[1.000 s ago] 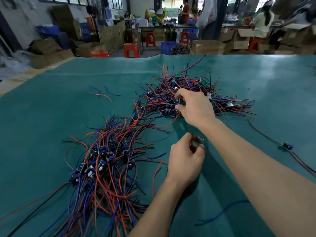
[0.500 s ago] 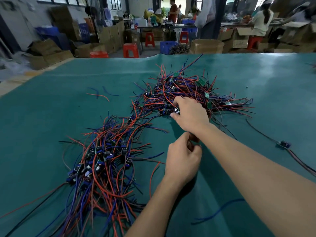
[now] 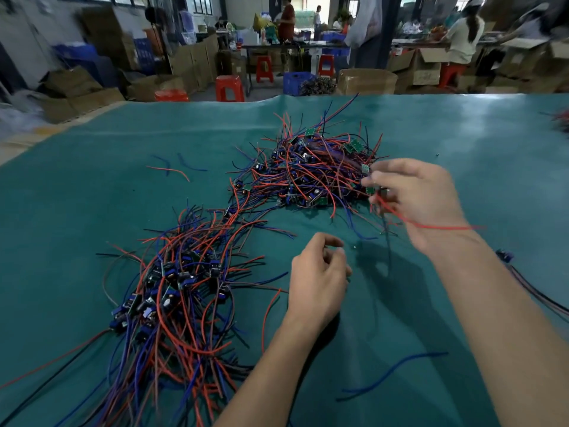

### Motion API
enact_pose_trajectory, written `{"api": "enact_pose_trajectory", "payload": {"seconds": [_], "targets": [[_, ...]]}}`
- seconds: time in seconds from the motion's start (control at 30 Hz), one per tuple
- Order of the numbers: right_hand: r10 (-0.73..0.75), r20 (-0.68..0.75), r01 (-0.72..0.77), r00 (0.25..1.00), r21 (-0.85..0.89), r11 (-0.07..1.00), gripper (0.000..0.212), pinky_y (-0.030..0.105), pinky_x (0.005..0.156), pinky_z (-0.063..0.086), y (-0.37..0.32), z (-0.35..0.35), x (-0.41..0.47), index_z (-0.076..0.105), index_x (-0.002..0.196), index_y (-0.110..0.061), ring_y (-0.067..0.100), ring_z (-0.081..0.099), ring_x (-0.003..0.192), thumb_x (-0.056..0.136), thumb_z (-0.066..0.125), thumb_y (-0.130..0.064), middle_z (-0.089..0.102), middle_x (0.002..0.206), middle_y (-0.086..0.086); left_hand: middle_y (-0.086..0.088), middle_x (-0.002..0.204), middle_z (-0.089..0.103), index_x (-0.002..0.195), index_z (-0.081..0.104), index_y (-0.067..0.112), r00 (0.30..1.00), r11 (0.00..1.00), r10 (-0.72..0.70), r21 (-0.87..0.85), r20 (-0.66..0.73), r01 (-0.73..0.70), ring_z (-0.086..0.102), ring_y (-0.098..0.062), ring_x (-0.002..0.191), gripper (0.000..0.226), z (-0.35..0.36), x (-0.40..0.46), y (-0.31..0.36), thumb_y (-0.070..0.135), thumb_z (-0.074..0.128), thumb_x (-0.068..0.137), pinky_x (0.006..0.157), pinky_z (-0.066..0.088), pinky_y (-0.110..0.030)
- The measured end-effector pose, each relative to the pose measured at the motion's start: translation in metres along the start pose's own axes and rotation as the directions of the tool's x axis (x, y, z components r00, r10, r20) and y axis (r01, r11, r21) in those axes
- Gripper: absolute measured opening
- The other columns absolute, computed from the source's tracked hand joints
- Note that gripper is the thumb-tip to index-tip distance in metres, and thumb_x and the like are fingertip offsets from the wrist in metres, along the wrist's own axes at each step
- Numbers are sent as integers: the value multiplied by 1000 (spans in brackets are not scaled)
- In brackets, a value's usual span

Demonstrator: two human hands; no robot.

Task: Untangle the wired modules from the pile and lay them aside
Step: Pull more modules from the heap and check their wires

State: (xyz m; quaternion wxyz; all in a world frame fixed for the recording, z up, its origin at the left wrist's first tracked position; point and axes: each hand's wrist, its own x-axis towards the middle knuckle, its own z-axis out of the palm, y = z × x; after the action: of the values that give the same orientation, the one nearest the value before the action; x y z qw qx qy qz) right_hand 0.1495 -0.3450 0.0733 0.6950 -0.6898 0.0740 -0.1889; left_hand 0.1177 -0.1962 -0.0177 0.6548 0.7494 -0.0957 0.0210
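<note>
A tangled pile of wired modules (image 3: 311,174), red and blue leads with small green boards, lies at the centre back of the green table (image 3: 92,211). At the pile's right edge my right hand (image 3: 421,198) is raised and pinches a small module, its red wire (image 3: 431,225) trailing across my wrist. Lower down in the middle, my left hand (image 3: 317,282) hovers just above the mat with fingers curled; whether it pinches a thin dark lead is unclear. A laid-out bundle of modules (image 3: 172,288) spreads at the front left.
A single module with dark leads (image 3: 505,257) lies at the right, partly behind my right forearm. Loose wire offcuts lie at back left (image 3: 172,171), and a blue one (image 3: 394,374) near the front. Beyond the far table edge are cardboard boxes, red stools and people.
My right hand has lifted off the middle of the pile and swung to its right edge, pulling a module and red wire free. My left hand has stayed in place, fingers slightly looser.
</note>
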Motion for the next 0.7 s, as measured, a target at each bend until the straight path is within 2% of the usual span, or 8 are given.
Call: {"api": "enact_pose_trajectory", "payload": {"seconds": [0.07, 0.13, 0.2, 0.3, 0.4, 0.47, 0.57, 0.7], "targets": [[117, 115, -145, 986, 280, 949, 17, 22, 49, 50, 0, -12, -19, 68, 107, -6, 14, 65, 56, 92, 62, -1, 77, 87, 9, -2, 63, 68, 95, 57, 21, 1000, 999, -5, -33, -15, 4, 56, -13, 48, 15, -1, -1, 0, 23, 43, 99, 48, 45, -29], [192, 229, -264, 954, 345, 901, 24, 22, 51, 54, 10, -15, -38, 66, 114, -3, 16, 69, 62, 91, 59, 0, 76, 88, 8, -3, 64, 68, 93, 59, 22, 999, 997, -16, -71, -34, 13, 56, -15, 47, 27, -2, -1, 2, 36, 39, 103, 47, 40, -27], [243, 297, -338, 923, 328, 882, 27, 25, 60, 60, 23, -8, -51, 66, 115, 0, 21, 72, 68, 90, 58, 3, 73, 85, 9, -3, 61, 68, 83, 66, 21, 999, 992, -32, -121, -28, 28, 56, -15, 45, 43, -4, -1, 5, 47, 38, 104, 44, 39, -25], [205, 244, -254, 948, 193, 948, 19, 28, 68, 58, 38, 4, -60, 73, 105, -5, 22, 69, 74, 90, 64, 3, 74, 85, 13, 5, 62, 65, 82, 71, 17, 999, 996, -10, -89, 38, 13, 53, -10, 51, 48, -6, 0, 6, 55, 47, 99, 51, 42, -28], [155, 142, -175, 978, 143, 974, 14, 41, 80, 53, 44, 10, -60, 80, 89, -11, 30, 69, 84, 85, 73, 1, 77, 92, 20, -5, 78, 75, 96, 74, 12, 994, 970, 4, -244, 108, 22, 63, -9, 60, 26, -7, -1, 10, 33, 60, 100, 56, 50, -24], [162, 111, -179, 980, 158, 971, 11, 40, 76, 54, 47, 11, -59, 81, 83, -12, 30, 69, 82, 82, 77, -2, 77, 91, 19, -7, 84, 77, 102, 73, 12, 992, 952, 8, -305, 126, 31, 65, -8, 62, 11, -10, 0, 12, 16, 64, 98, 59, 52, -20], [185, 65, -195, 981, 226, 954, 6, 33, 61, 58, 48, 8, -56, 81, 79, -10, 25, 71, 77, 80, 80, -4, 77, 88, 16, -6, 88, 78, 105, 72, 14, 990, 958, 2, -283, 143, 39, 63, -8, 60, 14, -11, 0, 11, 7, 65, 95, 59, 51, -19], [64, 9, -64, 998, 12, 998, 11, 17, 55, 49, 51, 0, -51, 80, 80, -15, 10, 73, 78, 86, 78, -6, 79, 88, -2, -1, 74, 76, 88, 69, 19, 989, 973, -37, -222, 145, 69, 59, -5, 48, 19, -9, -1, 12, 10, 58, 100, 43, 40, -15]]}}
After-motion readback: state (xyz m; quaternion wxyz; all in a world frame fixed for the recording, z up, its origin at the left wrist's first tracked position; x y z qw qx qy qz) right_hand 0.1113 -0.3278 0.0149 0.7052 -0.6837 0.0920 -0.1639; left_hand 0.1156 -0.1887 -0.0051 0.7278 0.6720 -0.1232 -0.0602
